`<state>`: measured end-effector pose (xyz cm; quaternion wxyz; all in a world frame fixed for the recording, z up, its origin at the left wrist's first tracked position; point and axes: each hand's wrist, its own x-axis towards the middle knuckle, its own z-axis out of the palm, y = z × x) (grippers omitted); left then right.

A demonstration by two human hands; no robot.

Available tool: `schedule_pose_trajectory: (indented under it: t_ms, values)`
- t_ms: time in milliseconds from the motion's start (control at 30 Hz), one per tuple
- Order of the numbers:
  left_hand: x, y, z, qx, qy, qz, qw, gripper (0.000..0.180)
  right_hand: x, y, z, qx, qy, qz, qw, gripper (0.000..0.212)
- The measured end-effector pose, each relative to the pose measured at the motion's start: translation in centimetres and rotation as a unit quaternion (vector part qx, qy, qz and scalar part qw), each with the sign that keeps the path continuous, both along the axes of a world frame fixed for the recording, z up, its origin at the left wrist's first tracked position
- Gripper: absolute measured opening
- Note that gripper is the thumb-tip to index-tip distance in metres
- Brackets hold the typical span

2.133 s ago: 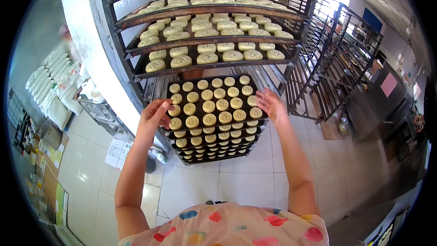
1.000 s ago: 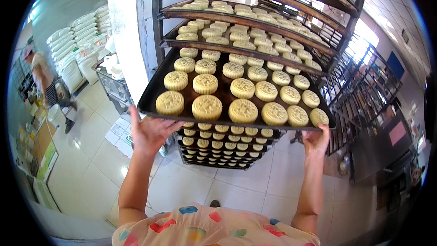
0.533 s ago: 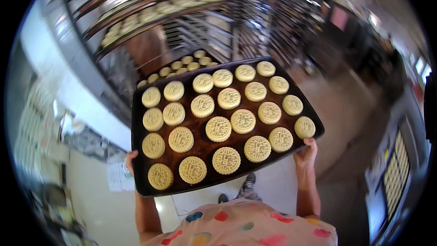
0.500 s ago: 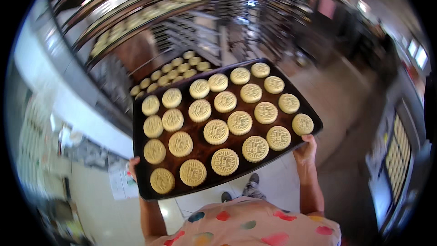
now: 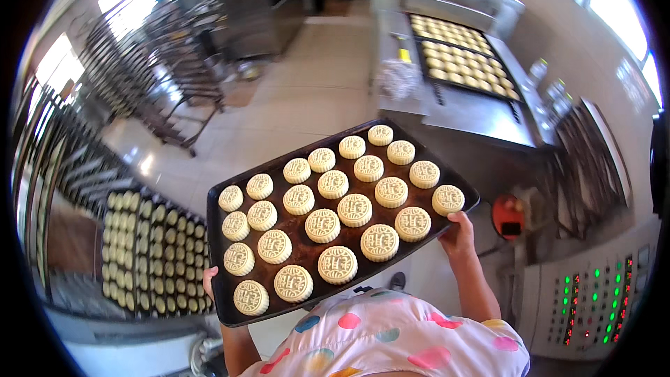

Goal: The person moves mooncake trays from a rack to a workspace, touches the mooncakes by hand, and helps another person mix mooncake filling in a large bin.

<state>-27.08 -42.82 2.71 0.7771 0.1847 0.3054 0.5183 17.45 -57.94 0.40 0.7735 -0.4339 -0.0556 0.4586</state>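
A dark baking tray (image 5: 283, 236) with rows of pale, stamped mooncakes (image 5: 322, 226) is held out in front of my body, its right side farther up in the view than its left. My left hand (image 5: 210, 282) grips the tray's near left edge, most of its fingers hidden by the rim. At the near right corner, my right hand (image 5: 457, 234) is closed on the rim with the thumb near the corner mooncake (image 5: 448, 200). The undersides of both hands' grips are out of sight.
Ahead on the right, a metal table (image 5: 474, 115) bears two trays of mooncakes (image 5: 467, 68). Several filled trays (image 5: 153, 255) stand at the left by racks. Empty-looking racks (image 5: 150, 63) stand far left. A control panel (image 5: 593, 300) with lit indicators is at the near right, below a red stool (image 5: 507, 216).
My view has swung to the right, away from the tall rack, bringing the metal table and control panel into sight. The tray has stayed in both hands, turning with me.
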Motion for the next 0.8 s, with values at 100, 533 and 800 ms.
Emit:
schedule_pose_trajectory:
  t_ms: [100, 533, 800]
  values:
    - [13.1, 0.9, 1.4, 0.032, -0.002, -0.064, 0.997, 0.06, 9.4, -6.7, 1.1, 0.029, 0.012, -0.089, 0.996, 0.045]
    - [53.3, 4.8, 3.5, -0.009, -0.035, -0.381, 0.924, 0.058, 34.3, -19.9, 1.5, 0.058, -0.044, -0.36, 0.93, 0.052]
    - [65.4, 10.6, 2.0, -0.036, -0.039, -0.421, 0.905, 0.056, 44.1, -17.2, -0.6, 0.003, -0.035, -0.388, 0.921, 0.042]
